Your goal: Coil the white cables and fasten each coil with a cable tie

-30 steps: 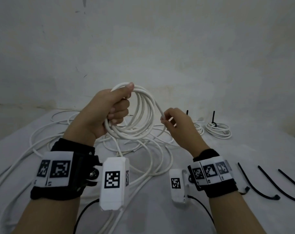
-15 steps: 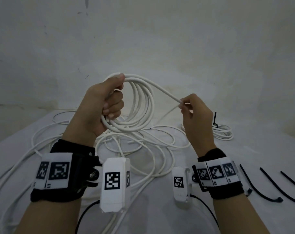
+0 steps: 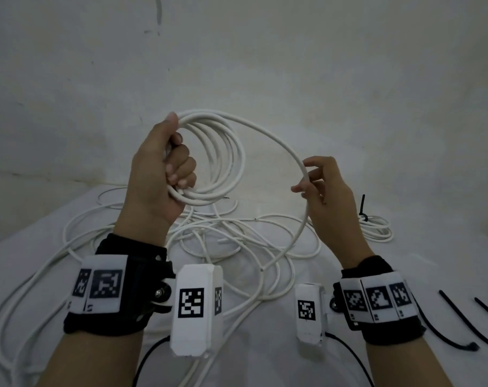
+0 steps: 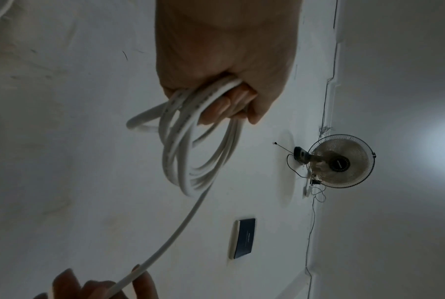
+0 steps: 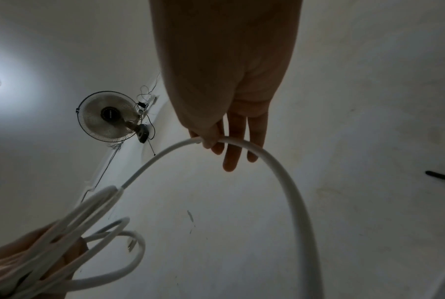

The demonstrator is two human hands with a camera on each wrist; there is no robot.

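- The left hand point(image 3: 156, 174) is raised above the desk point(image 3: 404, 263), its grip clamped round one side of a coil of white round cable point(image 3: 223, 152), thumb on top and fingers curled through the loops.
- The coil stands roughly upright, its flat plane facing the person in the head view, held well clear of the desk.
- From the top of the coil one free strand of white cable point(image 3: 276, 141) arcs out to the right and bends down, its run turning near vertical past the right hand.
- The right hand point(image 3: 326, 196) holds that strand at the bend: thumb and forefinger pinch it while the other fingers point(image 5: 232, 153) lie straight.
- Below the right hand the strand drops toward a loose tangle of white cables point(image 3: 214, 241) sprawled on the desk.
- A finished small white coil with a black cable tie point(image 3: 376, 227) lies far right on the desk; the tie's tail points up.
- Loose black cable ties point(image 3: 449, 319) lie near the right wrist, long axes running away from the person.
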